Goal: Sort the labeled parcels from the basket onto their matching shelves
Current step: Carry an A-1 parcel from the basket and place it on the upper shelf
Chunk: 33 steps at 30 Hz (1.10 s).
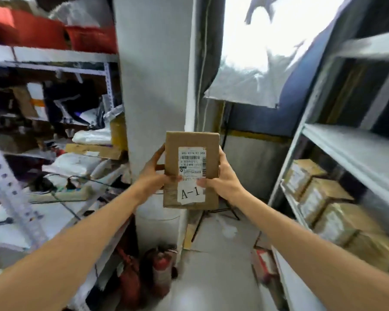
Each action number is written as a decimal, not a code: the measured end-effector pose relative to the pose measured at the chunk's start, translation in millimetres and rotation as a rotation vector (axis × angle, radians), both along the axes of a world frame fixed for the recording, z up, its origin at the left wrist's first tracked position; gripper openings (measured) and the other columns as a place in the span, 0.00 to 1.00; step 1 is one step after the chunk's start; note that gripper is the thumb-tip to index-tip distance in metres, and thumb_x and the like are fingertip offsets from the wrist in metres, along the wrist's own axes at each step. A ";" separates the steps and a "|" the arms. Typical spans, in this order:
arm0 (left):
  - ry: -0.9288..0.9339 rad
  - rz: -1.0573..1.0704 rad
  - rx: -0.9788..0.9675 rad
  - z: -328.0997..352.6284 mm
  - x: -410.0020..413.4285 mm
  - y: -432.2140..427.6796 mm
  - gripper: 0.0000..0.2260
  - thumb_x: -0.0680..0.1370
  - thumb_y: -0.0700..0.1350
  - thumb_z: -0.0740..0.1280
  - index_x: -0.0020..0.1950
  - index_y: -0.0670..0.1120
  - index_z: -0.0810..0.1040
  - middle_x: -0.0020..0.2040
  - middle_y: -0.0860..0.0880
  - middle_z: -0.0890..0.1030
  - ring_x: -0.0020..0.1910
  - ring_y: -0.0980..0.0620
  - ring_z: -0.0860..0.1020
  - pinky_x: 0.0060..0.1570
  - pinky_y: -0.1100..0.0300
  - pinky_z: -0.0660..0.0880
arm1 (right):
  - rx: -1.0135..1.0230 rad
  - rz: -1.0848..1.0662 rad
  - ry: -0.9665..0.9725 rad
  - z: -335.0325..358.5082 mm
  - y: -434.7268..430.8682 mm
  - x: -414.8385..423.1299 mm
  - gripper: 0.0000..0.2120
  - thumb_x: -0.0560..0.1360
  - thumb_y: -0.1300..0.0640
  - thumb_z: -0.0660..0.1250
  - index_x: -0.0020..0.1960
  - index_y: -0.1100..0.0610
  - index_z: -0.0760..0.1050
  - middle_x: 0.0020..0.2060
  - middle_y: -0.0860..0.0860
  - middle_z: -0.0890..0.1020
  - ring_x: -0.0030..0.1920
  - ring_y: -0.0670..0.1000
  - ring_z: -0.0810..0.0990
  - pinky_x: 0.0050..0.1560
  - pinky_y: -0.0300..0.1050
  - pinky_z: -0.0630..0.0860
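Observation:
A flat brown cardboard parcel (191,142) is held upright in front of me, its face turned to the camera. It carries a white shipping label with a barcode and a white tag reading "A-1" near its lower edge. My left hand (154,173) grips the parcel's left side with the thumb across the front. My right hand (222,178) grips the right side, thumb on the label. The basket is not in view.
A white pillar (153,86) stands just behind the parcel. A cluttered metal shelf (54,66) with bags and boxes fills the left. A grey shelf unit (346,144) on the right holds several brown boxes (319,194). Red fire extinguishers (162,265) stand on the floor.

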<state>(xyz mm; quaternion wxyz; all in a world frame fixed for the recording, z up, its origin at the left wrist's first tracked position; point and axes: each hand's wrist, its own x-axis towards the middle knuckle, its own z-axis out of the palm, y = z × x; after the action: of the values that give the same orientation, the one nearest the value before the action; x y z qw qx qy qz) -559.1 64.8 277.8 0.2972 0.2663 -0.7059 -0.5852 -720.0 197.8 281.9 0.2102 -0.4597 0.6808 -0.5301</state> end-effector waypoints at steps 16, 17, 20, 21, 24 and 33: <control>0.136 -0.767 -0.024 27.3 -225.4 48.9 0.47 0.66 0.30 0.75 0.76 0.61 0.58 0.53 0.41 0.82 0.51 0.45 0.83 0.45 0.47 0.82 | 0.048 -0.771 0.113 31.7 130.5 -97.0 0.51 0.66 0.60 0.77 0.77 0.43 0.49 0.58 0.38 0.75 0.63 0.46 0.73 0.56 0.42 0.73; 0.138 -0.801 -0.023 25.3 -233.7 53.0 0.47 0.67 0.31 0.74 0.76 0.61 0.58 0.53 0.41 0.82 0.51 0.45 0.82 0.46 0.45 0.81 | 0.048 -0.790 0.112 30.4 135.4 -99.7 0.50 0.66 0.61 0.77 0.77 0.43 0.49 0.60 0.41 0.76 0.65 0.48 0.73 0.59 0.46 0.73; 0.142 -0.844 -0.015 22.9 -259.3 62.0 0.45 0.67 0.31 0.75 0.75 0.62 0.59 0.54 0.40 0.81 0.53 0.44 0.82 0.50 0.45 0.80 | 0.044 -0.853 0.116 32.8 143.7 -114.0 0.52 0.66 0.65 0.77 0.77 0.42 0.49 0.63 0.46 0.75 0.67 0.52 0.72 0.64 0.55 0.73; 0.144 -0.856 -0.020 23.6 -269.6 63.1 0.45 0.67 0.32 0.75 0.74 0.62 0.60 0.54 0.40 0.81 0.54 0.44 0.81 0.51 0.45 0.80 | 0.047 -0.873 0.117 35.2 144.8 -120.7 0.53 0.66 0.65 0.77 0.77 0.42 0.47 0.64 0.48 0.75 0.67 0.52 0.72 0.64 0.57 0.73; 0.163 -0.898 -0.046 32.7 -307.0 62.9 0.45 0.67 0.33 0.76 0.74 0.62 0.59 0.53 0.42 0.82 0.54 0.46 0.81 0.48 0.48 0.81 | 0.061 -0.921 0.138 43.8 146.1 -147.1 0.55 0.66 0.64 0.77 0.77 0.40 0.43 0.65 0.49 0.75 0.63 0.51 0.75 0.62 0.57 0.75; 0.210 -0.977 -0.093 93.1 -409.7 62.7 0.43 0.69 0.32 0.74 0.76 0.56 0.58 0.52 0.42 0.82 0.54 0.45 0.82 0.52 0.42 0.79 | 0.007 -1.003 0.243 89.4 147.3 -238.5 0.52 0.69 0.61 0.76 0.77 0.40 0.44 0.50 0.35 0.73 0.53 0.43 0.75 0.49 0.39 0.75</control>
<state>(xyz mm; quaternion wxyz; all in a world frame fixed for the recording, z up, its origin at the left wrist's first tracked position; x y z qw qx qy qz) -968.8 127.5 370.9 0.0692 -0.1692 -0.7397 -0.6476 -958.5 345.0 371.3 -0.1490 -0.1345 0.8387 -0.5063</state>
